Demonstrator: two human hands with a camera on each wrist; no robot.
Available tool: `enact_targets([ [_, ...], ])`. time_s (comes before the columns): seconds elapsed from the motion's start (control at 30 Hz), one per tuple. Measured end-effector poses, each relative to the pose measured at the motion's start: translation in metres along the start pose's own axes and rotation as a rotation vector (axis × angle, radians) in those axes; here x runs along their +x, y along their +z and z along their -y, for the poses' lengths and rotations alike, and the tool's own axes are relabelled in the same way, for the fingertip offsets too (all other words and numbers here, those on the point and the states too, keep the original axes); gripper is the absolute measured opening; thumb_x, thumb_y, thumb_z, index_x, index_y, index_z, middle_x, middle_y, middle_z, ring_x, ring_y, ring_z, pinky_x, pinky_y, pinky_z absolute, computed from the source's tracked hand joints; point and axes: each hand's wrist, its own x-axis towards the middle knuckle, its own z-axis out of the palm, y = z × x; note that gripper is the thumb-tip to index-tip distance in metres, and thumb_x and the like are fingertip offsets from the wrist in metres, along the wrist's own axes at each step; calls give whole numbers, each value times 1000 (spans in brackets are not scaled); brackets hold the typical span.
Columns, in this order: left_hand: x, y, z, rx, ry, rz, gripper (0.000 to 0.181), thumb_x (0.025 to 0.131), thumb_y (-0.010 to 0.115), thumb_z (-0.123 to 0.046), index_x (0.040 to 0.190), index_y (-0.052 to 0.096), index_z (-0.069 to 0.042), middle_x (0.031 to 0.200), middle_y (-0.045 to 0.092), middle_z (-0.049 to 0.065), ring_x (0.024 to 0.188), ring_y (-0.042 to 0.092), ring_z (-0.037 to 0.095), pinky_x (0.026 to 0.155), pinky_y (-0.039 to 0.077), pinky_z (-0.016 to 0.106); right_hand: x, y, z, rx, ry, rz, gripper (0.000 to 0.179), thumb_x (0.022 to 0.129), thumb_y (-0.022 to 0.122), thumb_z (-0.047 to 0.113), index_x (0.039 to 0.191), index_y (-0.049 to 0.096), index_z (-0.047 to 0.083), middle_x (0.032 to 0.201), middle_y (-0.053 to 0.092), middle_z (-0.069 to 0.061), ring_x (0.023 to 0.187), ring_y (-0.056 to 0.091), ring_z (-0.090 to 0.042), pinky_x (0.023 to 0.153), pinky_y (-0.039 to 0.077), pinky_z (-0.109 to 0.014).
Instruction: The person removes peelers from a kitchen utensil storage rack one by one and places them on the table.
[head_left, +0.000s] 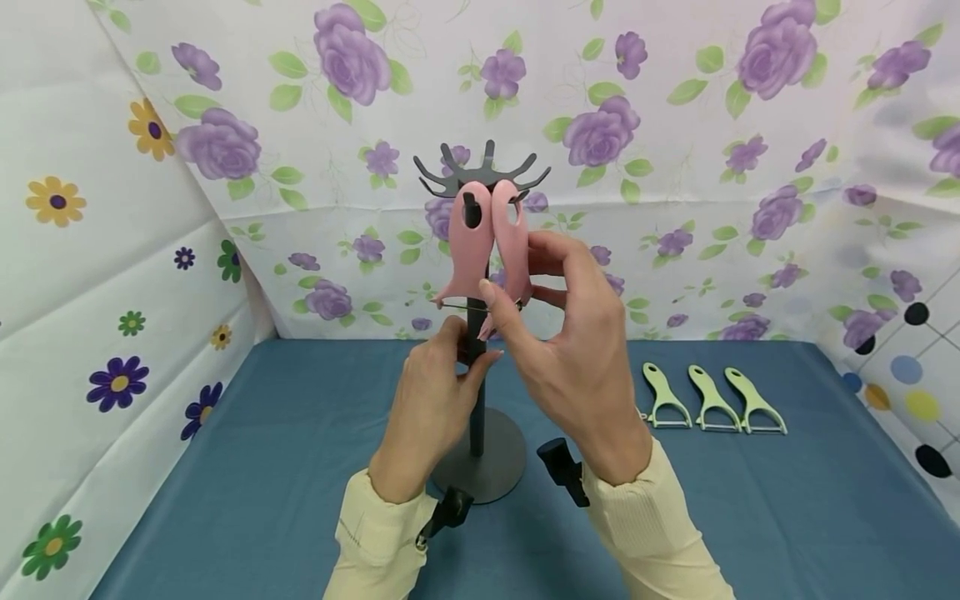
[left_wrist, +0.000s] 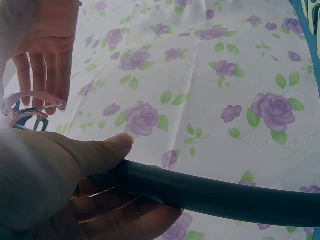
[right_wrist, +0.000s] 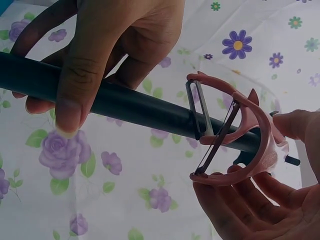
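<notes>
A dark stand rises at the centre of the head view, with a ring of curved hooks [head_left: 487, 177] on top. Two pink peelers hang side by side from it, a left peeler [head_left: 468, 262] and a right peeler [head_left: 513, 254], hooks passing through their handle holes. My left hand [head_left: 423, 400] grips the stand's pole [right_wrist: 145, 111] below them, thumb along one side and fingers round the other. With thumb and fingers my right hand [head_left: 581, 358] holds the right peeler. The two peeler heads, blades showing, overlap near the pole in the right wrist view.
The stand's round base [head_left: 491, 479] sits on a blue tablecloth [head_left: 255, 500]. To the right lie three green peelers [head_left: 705, 387] in a row. Flowered cloth [head_left: 675, 167] hangs behind, with more patterned cloth at both sides. Each wrist carries a small black camera.
</notes>
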Motion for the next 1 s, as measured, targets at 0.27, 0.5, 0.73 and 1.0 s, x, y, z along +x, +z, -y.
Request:
enact_targets([
  [0.27,0,1,0,-4,9,1,23,97,72,-22,108,60,-5,91,71,9,80,72,20,66,62,33,-3,-2,-2,-11,53,5,44,94,75,23,130,60,1,115,67,-10,102,67,-14,86,63,-34],
  [0.5,-1,1,1,-7,7,1,23,97,72,-22,109,60,-6,90,71,8,78,72,19,65,61,33,-4,-4,0,-22,46,-8,33,96,73,22,121,64,2,110,68,-9,104,67,-12,85,63,-32],
  [0.73,-1,0,0,-8,3,3,23,97,72,-23,107,60,-6,89,71,7,77,71,19,62,59,32,-2,-5,0,-18,25,-33,34,96,72,20,123,65,1,110,68,-10,104,67,-12,86,63,-33],
  [1.0,0,0,0,-5,5,1,24,97,72,-23,108,60,-5,88,70,8,75,70,19,62,59,32,0,-6,3,-3,19,-49,33,96,73,18,122,65,0,110,69,-12,104,67,-15,88,63,-35],
])
